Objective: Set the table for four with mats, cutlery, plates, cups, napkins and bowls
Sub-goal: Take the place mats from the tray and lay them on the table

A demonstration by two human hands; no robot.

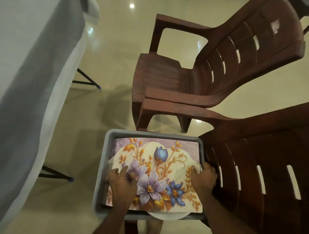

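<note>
I find no legible text, label, brand, number or sign anywhere in the head view. The floral mat (155, 171) carries only printed flowers and leaves, no lettering. A pale patch on the back of the far chair (275, 26) may be a sticker or a worn spot; I cannot tell which, and nothing on it reads. The grey tray (102, 167) shows no marking on its visible rim.
</note>
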